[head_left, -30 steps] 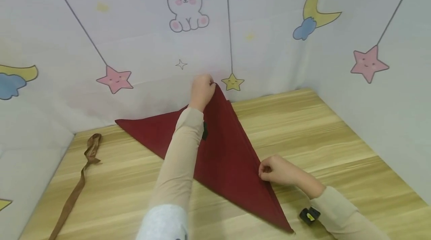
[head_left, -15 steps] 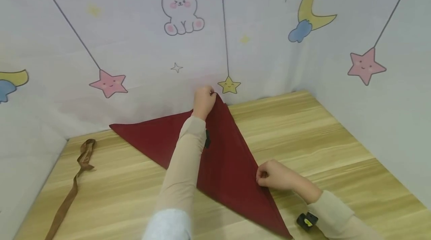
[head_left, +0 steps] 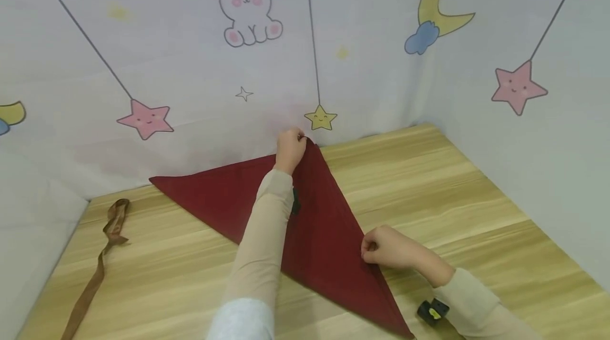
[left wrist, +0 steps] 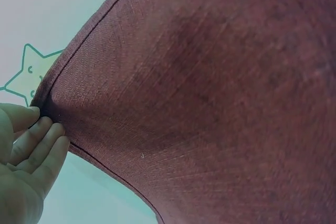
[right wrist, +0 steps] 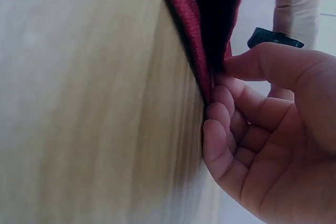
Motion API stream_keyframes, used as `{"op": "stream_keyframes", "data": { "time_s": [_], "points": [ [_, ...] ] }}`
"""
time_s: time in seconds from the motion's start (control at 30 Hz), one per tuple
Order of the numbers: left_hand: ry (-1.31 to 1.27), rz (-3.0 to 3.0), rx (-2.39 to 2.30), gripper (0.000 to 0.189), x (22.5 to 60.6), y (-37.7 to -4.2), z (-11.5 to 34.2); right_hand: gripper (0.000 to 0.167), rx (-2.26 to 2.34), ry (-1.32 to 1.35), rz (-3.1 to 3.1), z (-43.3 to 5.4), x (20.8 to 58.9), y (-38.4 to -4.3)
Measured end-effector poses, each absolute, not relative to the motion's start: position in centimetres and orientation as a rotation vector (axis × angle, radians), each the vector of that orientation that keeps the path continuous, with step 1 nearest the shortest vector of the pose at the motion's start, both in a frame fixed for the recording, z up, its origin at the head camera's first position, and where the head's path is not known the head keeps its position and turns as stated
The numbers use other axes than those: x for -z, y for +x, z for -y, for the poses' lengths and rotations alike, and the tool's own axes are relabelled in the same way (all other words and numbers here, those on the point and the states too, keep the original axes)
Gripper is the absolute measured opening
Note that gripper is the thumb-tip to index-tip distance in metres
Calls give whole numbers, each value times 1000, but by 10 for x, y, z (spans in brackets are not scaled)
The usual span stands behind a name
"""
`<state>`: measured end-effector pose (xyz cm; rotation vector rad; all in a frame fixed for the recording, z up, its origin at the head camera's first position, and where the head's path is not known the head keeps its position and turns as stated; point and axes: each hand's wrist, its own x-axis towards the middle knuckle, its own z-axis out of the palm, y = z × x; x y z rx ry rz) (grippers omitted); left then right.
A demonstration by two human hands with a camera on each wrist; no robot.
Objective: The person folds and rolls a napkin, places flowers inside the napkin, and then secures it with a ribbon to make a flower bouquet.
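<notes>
A dark red cloth (head_left: 329, 244), folded into a triangle, lies across the wooden table with its long edge towards me. My left hand (head_left: 290, 148) pinches its far corner between thumb and fingers; in the left wrist view the cloth (left wrist: 199, 108) spreads out taut from that corner. Partway down the right edge, my right hand (head_left: 391, 247) pinches the cloth's edge. Seen from the right wrist, the thumb and curled fingers of that hand (right wrist: 273, 124) hold the fabric, and the layers (right wrist: 184, 19) part just above them. My left forearm covers the middle of the cloth.
A long brown ribbon (head_left: 97, 276) lies along the table's left side. The wooden table (head_left: 429, 186) meets a white fabric backdrop (head_left: 200, 64) printed with stars, a moon and a rabbit. A small black device (head_left: 432, 311) sits at my right wrist.
My left hand has lowered the far corner of the cloth towards the table. The right hand keeps its pinch on the right edge, and the head view has shifted slightly.
</notes>
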<state>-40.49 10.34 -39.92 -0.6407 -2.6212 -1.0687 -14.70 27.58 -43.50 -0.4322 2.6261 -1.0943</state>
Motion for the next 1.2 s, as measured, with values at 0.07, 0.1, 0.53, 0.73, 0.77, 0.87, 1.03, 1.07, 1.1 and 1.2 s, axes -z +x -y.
{"op": "stream_keyframes", "data": {
  "time_s": [0.07, 0.1, 0.53, 0.73, 0.77, 0.87, 1.03, 1.07, 1.1, 1.2],
  "points": [
    [-656, 2646, 1085, 23, 401, -406, -104, 13, 1093, -428, -2625, -276, 435, -148],
    [-668, 2656, 1088, 24, 402, -406, -104, 13, 1092, -427, -2625, -277, 435, -148],
    [-733, 2746, 1143, 32, 425, -412, -105, 12, 1114, -427, -2622, -275, 434, -148],
    [-764, 2753, 1115, 32, 433, -412, -106, 12, 1114, -429, -2627, -275, 436, -149],
    [-773, 2756, 1114, 33, 435, -412, -107, 12, 1111, -430, -2629, -276, 437, -149],
    [-789, 2767, 1118, 33, 437, -412, -109, 12, 1099, -432, -2638, -276, 437, -149],
    [-780, 2839, 1089, 38, 438, -410, -112, 13, 1079, -437, -2651, -276, 437, -150],
    [-778, 2857, 1083, 40, 439, -410, -113, 13, 1077, -437, -2650, -276, 437, -150],
    [-779, 2874, 1073, 42, 439, -410, -113, 13, 1075, -438, -2651, -276, 436, -150],
    [-775, 2922, 1069, 47, 441, -409, -115, 14, 1069, -443, -2653, -275, 436, -150]
  ]
}}
